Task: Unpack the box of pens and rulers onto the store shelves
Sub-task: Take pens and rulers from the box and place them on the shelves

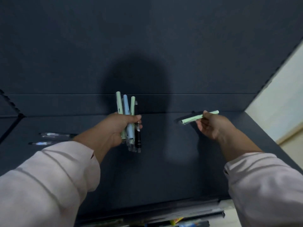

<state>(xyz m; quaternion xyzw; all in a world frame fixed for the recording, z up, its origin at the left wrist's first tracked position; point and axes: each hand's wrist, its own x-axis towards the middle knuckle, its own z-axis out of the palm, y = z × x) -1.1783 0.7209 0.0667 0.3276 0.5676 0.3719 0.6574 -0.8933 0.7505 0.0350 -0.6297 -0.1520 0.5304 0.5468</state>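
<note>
My left hand (118, 128) grips a bunch of pens (129, 110) upright over the dark shelf (164, 169): pale green ones, a light blue one and a black one. My right hand (211, 124) pinches a single pale green pen (191, 119) that lies almost level, its left end close to the shelf surface near the back wall. Two clear pens (54, 138) lie flat on the shelf at the left, partly behind my left sleeve.
A dark back wall (147, 46) rises behind the shelf. The shelf's right side meets a cream wall (282, 99). Below the front edge, lower shelves hold colourful stationery (177, 221). A dark side frame (11, 112) stands at the left.
</note>
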